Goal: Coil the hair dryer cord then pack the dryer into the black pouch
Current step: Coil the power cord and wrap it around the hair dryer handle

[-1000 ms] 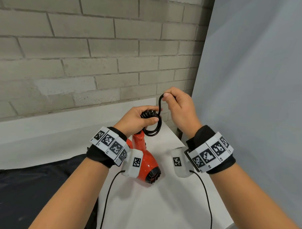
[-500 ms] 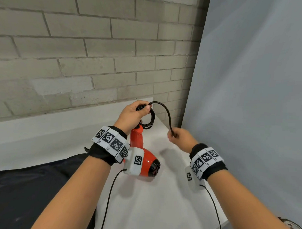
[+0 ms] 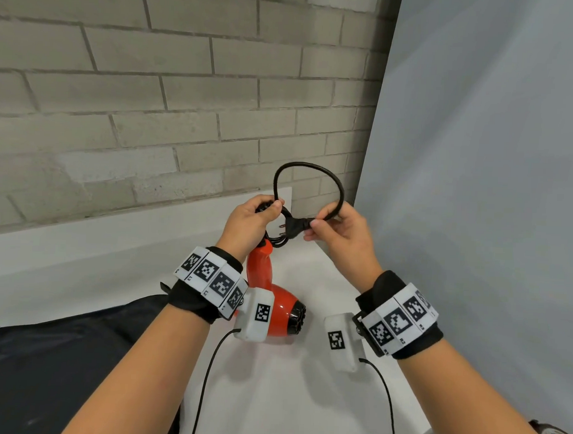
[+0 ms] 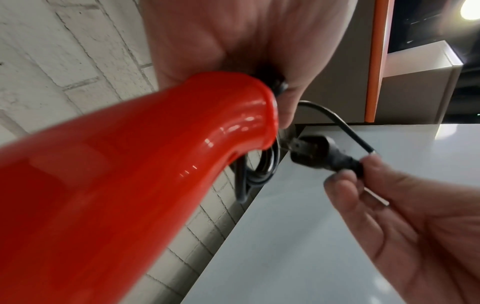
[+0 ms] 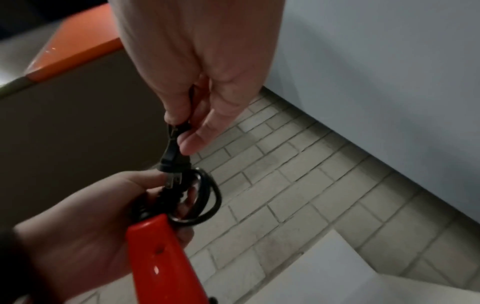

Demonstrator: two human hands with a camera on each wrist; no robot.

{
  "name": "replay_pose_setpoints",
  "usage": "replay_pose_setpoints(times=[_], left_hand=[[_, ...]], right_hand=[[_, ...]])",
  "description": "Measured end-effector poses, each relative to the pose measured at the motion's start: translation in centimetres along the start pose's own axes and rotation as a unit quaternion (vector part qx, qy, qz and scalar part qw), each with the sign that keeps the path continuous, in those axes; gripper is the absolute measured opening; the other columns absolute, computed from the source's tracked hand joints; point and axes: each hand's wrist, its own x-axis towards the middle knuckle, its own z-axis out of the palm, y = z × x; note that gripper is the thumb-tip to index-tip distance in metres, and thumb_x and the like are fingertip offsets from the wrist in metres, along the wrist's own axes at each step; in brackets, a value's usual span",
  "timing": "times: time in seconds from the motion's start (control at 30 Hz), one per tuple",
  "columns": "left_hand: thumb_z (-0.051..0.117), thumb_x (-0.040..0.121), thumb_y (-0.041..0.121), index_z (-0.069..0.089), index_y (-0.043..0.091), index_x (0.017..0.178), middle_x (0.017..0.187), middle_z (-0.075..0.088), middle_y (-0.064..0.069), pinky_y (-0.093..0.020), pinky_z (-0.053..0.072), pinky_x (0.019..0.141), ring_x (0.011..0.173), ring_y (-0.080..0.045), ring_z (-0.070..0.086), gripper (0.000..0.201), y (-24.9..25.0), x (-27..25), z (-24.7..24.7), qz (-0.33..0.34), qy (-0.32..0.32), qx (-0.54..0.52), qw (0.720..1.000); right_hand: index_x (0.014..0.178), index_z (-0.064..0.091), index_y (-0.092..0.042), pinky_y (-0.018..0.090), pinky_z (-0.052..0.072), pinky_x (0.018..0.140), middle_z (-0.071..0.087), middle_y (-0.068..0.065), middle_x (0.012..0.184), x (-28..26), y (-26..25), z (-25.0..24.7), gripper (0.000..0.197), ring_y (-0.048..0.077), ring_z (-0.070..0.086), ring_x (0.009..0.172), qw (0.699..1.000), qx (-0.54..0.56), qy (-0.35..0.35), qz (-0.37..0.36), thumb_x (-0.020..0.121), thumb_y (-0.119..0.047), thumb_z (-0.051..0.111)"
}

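Observation:
The red hair dryer [image 3: 277, 309] hangs nozzle-down over the white table, its handle [image 4: 135, 156] filling the left wrist view and also seen in the right wrist view [image 5: 158, 261]. My left hand [image 3: 251, 220] grips the handle's top together with the coiled black cord [image 3: 278, 239]. One free loop of cord [image 3: 312, 170] arcs above both hands. My right hand [image 3: 338, 228] pinches the cord just behind the black plug [image 3: 293, 225], whose prongs point toward the left hand. The plug [image 4: 319, 153] and coils [image 5: 205, 197] show in both wrist views. The black pouch [image 3: 62, 361] lies at the lower left.
A grey brick wall [image 3: 153, 98] stands behind the white table [image 3: 272, 395], and a pale grey panel [image 3: 492, 159] closes off the right side. Thin black wrist-camera cables [image 3: 208, 376] hang below both forearms. The table's right edge runs near my right forearm.
My right hand rose from low over the table back up toward the left hand, bringing the plug end next to the coils and leaving a tall loop above. The left hand and dryer stayed put.

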Motion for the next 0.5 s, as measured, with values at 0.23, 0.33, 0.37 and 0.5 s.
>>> replay_pose_setpoints(times=[0.23, 0.33, 0.37, 0.5], left_hand=[[0.051, 0.09, 0.023, 0.066, 0.019, 0.088, 0.101, 0.066, -0.007, -0.018, 0.044, 0.081, 0.096, -0.013, 0.06, 0.016, 0.2, -0.6, 0.5, -0.021, -0.042, -0.016, 0.999], [0.052, 0.09, 0.022, 0.067, 0.013, 0.088, 0.083, 0.065, -0.003, -0.012, 0.045, 0.071, 0.071, 0.001, 0.06, 0.018, 0.3, -1.0, 0.6, -0.015, -0.077, -0.009, 0.997], [0.052, 0.089, 0.02, 0.066, 0.009, 0.092, 0.082, 0.064, -0.004, -0.01, 0.044, 0.069, 0.067, 0.003, 0.058, 0.018, 0.3, -1.1, 0.7, -0.009, -0.086, -0.002, 0.996], [0.051, 0.09, 0.013, 0.062, 0.005, 0.104, 0.075, 0.066, 0.001, -0.015, 0.047, 0.066, 0.063, 0.0, 0.059, 0.02, 0.2, -1.5, 1.0, 0.002, -0.084, -0.02, 0.996]], right_hand=[[0.076, 0.052, -0.015, 0.004, 0.042, 0.066, 0.044, -0.013, 0.075, -0.1, 1.4, 2.7, 0.02, -0.008, 0.051, 0.069, 0.969, -0.229, 0.011, -0.088, 0.078, 0.0, 0.065], [0.1, 0.045, -0.014, 0.001, 0.039, 0.071, 0.046, -0.005, 0.09, 0.3, 2.5, 3.0, 0.034, -0.006, 0.047, 0.079, 0.971, -0.212, 0.091, -0.062, 0.076, -0.003, 0.068], [0.11, 0.043, -0.013, 0.001, 0.041, 0.073, 0.048, -0.002, 0.096, 0.5, 2.8, 3.1, 0.041, -0.004, 0.049, 0.084, 0.981, -0.171, 0.083, -0.047, 0.078, 0.001, 0.064], [0.126, 0.034, -0.013, 0.008, 0.048, 0.073, 0.056, -0.007, 0.094, 0.4, 3.8, 3.3, 0.047, 0.004, 0.058, 0.086, 0.993, -0.108, -0.036, 0.004, 0.087, 0.007, 0.047]])
